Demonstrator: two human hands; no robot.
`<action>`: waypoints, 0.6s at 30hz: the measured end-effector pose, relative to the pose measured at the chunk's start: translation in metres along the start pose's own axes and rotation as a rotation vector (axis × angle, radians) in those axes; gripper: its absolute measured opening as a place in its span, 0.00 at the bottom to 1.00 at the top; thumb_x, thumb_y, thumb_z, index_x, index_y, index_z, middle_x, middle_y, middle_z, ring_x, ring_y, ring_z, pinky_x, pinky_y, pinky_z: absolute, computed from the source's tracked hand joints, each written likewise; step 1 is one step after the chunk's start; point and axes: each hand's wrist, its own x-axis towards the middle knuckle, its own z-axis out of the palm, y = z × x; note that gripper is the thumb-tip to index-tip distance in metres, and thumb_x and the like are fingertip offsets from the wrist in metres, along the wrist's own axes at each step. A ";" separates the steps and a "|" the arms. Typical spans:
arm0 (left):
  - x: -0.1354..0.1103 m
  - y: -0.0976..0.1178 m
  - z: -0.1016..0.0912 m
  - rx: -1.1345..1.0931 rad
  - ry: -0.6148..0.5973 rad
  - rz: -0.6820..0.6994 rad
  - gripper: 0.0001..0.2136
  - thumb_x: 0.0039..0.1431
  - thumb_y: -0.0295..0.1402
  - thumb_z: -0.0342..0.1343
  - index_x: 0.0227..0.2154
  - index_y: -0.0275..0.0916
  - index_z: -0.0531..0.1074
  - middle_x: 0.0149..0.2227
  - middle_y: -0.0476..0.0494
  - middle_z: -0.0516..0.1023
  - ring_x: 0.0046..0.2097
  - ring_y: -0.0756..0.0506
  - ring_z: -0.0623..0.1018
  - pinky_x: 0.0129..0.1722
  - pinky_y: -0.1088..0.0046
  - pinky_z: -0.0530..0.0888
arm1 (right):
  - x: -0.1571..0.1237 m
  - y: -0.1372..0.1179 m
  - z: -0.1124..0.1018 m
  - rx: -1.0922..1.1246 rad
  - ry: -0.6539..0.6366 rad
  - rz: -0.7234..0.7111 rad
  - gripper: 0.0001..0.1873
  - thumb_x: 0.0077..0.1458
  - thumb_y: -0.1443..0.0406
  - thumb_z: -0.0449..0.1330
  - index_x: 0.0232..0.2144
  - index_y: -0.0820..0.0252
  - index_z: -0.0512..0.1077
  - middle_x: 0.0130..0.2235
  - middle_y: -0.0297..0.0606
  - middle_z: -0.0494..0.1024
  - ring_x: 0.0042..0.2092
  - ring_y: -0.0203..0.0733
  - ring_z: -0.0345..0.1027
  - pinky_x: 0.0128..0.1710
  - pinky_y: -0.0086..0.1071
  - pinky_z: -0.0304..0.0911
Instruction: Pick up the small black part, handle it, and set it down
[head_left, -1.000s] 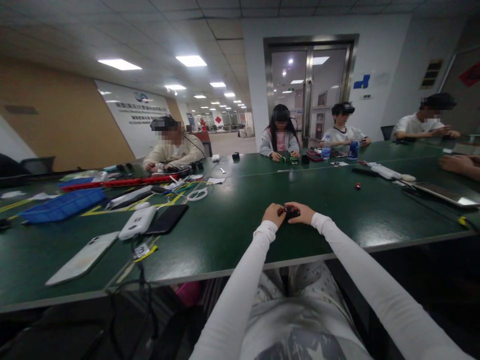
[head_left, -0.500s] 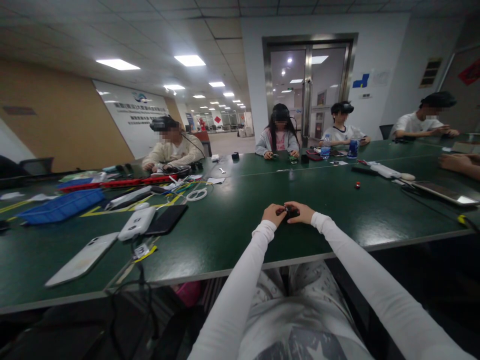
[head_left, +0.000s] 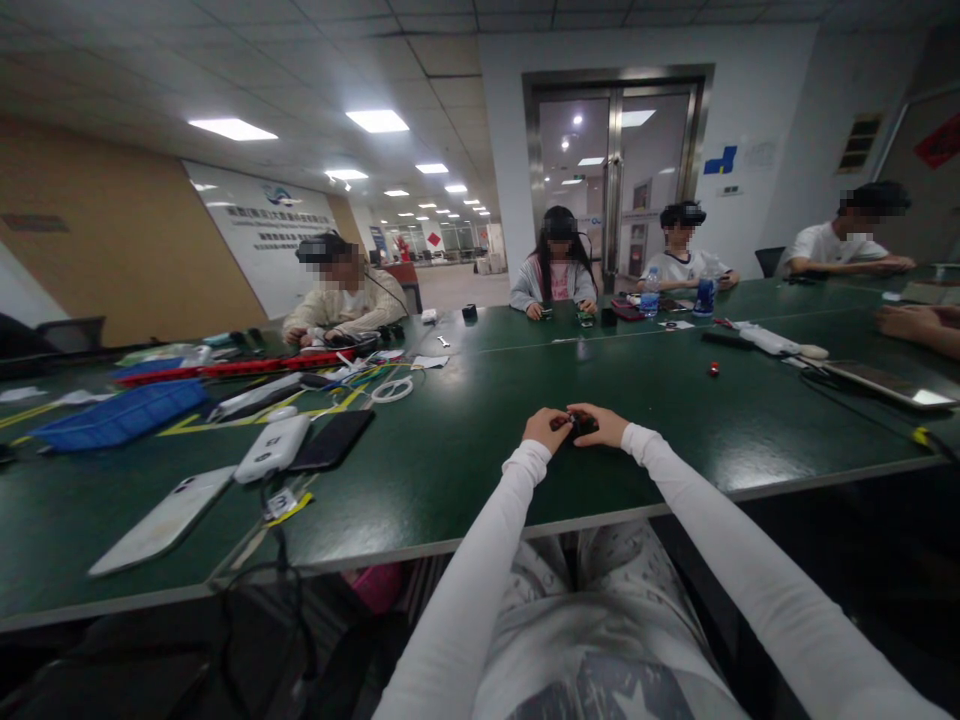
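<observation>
A small dark object (head_left: 583, 425) with reddish-brown patches is held just above the green table, near its front edge. My left hand (head_left: 541, 430) closes on its left end, thumb and fingers pinching. From the other side, my right hand (head_left: 606, 427) curls round the black right part. The fingers cover much of it, and I cannot tell whether it is one piece or two. Beyond my right hand, a small red thing (head_left: 713, 369) lies on the table.
To the left lie a white phone (head_left: 161, 520), a white power bank (head_left: 274, 446), a black phone (head_left: 334, 440), a blue tray (head_left: 124, 415) and a coiled white cable (head_left: 392, 390). A tablet (head_left: 885, 383) and cables lie right. Several people with headsets sit around the table (head_left: 465, 450).
My hands keep the same grip on the small dark object, with hardly any movement. The whole view has shifted very slightly.
</observation>
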 end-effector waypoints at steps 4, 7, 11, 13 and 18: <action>0.000 0.001 -0.001 0.011 -0.002 -0.009 0.08 0.45 0.32 0.54 0.30 0.38 0.72 0.30 0.47 0.71 0.31 0.52 0.70 0.36 0.74 0.68 | 0.000 0.001 0.000 -0.006 -0.004 0.000 0.39 0.34 0.58 0.63 0.50 0.56 0.55 0.49 0.43 0.63 0.49 0.46 0.58 0.47 0.43 0.54; 0.000 0.002 -0.001 0.009 0.002 -0.007 0.08 0.45 0.32 0.54 0.30 0.37 0.72 0.30 0.47 0.71 0.31 0.52 0.70 0.36 0.75 0.68 | 0.000 0.001 0.000 0.001 -0.004 0.001 0.40 0.34 0.59 0.63 0.51 0.56 0.54 0.50 0.43 0.62 0.48 0.45 0.58 0.47 0.43 0.54; 0.000 0.003 -0.002 0.002 0.002 -0.006 0.08 0.45 0.32 0.54 0.30 0.37 0.72 0.30 0.47 0.71 0.31 0.52 0.70 0.36 0.74 0.68 | 0.000 -0.002 -0.001 0.012 -0.006 -0.008 0.40 0.34 0.60 0.64 0.51 0.55 0.54 0.51 0.42 0.61 0.48 0.45 0.59 0.48 0.42 0.54; 0.000 0.003 -0.001 -0.010 0.005 -0.017 0.08 0.44 0.31 0.54 0.30 0.37 0.72 0.30 0.47 0.71 0.31 0.51 0.70 0.36 0.74 0.68 | -0.001 -0.005 -0.002 0.018 -0.014 -0.029 0.39 0.34 0.61 0.64 0.51 0.55 0.55 0.51 0.41 0.61 0.48 0.44 0.59 0.48 0.41 0.54; 0.001 0.002 0.000 -0.057 0.028 -0.025 0.07 0.44 0.30 0.55 0.29 0.38 0.71 0.30 0.47 0.70 0.31 0.52 0.70 0.36 0.73 0.69 | -0.003 -0.011 -0.003 0.021 -0.029 -0.058 0.36 0.35 0.62 0.63 0.49 0.54 0.58 0.50 0.39 0.63 0.47 0.44 0.59 0.47 0.40 0.56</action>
